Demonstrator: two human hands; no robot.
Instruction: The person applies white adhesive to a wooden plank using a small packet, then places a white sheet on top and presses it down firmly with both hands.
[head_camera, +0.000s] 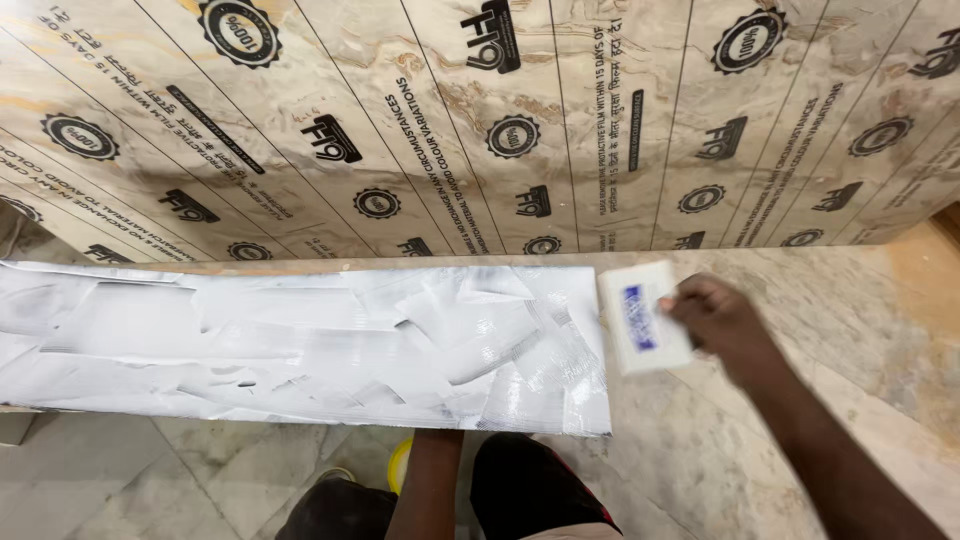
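Here the right hand (718, 318) is closed around the edge of a flat white card (642, 316) with a blue patch on its face, fingers curled over the card's right side. The card sits tilted, its left edge just touching the right end of the strip (300, 345), a long board lying flat and covered with wet white paste spread in overlapping swipes. The hand itself is just past the strip's right end, over bare marbled floor (800, 300).

The left arm (425, 485) comes up from below the strip's near edge, right of its middle; it runs under the strip, and the hand is hidden, so I cannot tell whether it is open or holding anything.

Behind the strip's far edge, large panels (450, 120) with a marble pattern and a printed protective film lean or lie side by side, reaching from the strip's left end to well beyond its right end. Below the strip's near edge, beside the left arm, a bit of something yellow (400, 462) shows, and dark clothing (530, 490) lies to the right of the arm. Grey floor tiles (120, 480) show under the strip's left half.
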